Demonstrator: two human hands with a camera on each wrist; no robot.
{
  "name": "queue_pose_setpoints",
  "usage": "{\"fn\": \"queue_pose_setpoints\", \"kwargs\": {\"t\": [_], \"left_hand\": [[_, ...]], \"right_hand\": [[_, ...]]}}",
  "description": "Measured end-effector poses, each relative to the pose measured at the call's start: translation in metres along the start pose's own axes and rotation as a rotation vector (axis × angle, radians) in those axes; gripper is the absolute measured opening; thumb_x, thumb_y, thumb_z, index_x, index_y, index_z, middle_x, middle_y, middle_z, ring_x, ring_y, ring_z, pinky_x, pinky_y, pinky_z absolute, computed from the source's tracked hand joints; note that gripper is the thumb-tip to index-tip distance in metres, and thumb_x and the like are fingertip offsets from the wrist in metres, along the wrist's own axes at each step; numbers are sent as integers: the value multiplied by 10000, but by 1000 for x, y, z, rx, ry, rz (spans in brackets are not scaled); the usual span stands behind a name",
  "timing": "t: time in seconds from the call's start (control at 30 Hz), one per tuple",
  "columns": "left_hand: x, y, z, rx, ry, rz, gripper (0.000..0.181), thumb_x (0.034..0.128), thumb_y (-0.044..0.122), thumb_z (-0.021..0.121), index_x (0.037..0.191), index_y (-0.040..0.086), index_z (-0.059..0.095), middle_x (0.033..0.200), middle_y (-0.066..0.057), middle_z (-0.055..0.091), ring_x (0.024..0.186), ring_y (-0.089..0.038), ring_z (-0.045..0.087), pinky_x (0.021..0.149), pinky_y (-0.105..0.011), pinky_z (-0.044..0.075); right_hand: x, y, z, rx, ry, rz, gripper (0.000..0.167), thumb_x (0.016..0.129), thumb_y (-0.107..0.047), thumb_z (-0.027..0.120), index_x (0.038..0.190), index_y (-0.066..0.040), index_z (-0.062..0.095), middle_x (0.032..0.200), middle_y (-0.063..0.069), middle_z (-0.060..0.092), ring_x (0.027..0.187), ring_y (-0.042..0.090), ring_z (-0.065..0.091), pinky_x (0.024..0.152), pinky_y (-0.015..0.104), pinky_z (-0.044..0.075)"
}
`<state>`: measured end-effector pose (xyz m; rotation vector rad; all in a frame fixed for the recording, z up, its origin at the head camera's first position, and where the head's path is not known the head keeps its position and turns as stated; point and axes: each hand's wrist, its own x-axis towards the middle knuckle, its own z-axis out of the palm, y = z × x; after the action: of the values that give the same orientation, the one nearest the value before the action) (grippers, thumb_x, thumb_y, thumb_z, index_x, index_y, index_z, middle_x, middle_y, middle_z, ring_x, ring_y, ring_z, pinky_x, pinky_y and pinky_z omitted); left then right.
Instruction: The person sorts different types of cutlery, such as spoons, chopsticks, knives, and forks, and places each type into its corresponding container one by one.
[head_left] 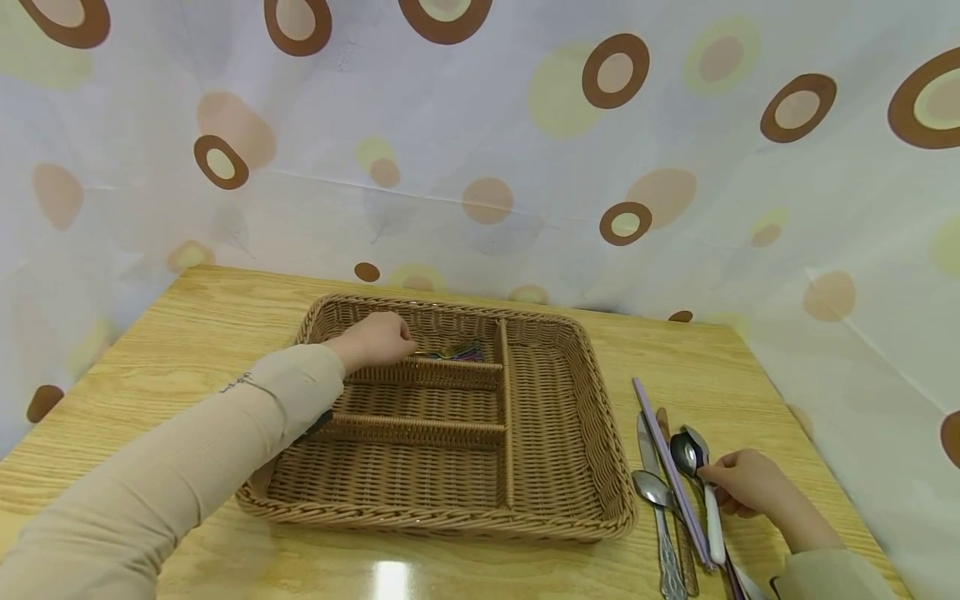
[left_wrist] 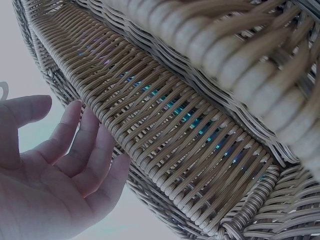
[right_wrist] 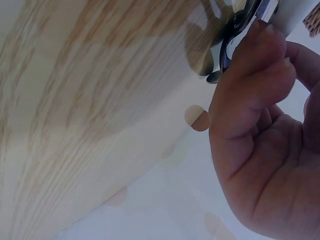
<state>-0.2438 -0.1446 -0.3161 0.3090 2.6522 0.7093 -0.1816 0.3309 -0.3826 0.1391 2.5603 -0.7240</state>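
Observation:
My left hand hovers over the back left compartment of a wicker cutlery basket. Its fingers are loosely bent in the left wrist view, and nothing lies between them. Thin, colourful metallic cutlery lies in that compartment, partly hidden by the hand; through the weave it glints blue-green. To the right of the basket, my right hand pinches a white-handled spoon between thumb and fingers, among loose cutlery on the table. The right wrist view shows the curled fingers against the white handle.
Around the right hand lie a silver spoon, a table knife, purple chopsticks and a dark spoon. The basket has low dividers. A patterned cloth hangs behind the wooden table.

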Motion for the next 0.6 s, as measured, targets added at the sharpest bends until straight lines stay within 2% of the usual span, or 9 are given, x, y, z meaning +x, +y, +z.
{"fn": "queue_pose_setpoints", "kwargs": {"t": [0.6], "left_hand": [[3,-3,4,6,3,-13,459,962,159,424,517,177,315,464,59,241,430,-83,196,535,-253,280]], "right_hand": [[0,2,1,3,-3,7,270,912,-200,530,742,-6,610,610,3,566,545,115,542,513,266,458]]}}
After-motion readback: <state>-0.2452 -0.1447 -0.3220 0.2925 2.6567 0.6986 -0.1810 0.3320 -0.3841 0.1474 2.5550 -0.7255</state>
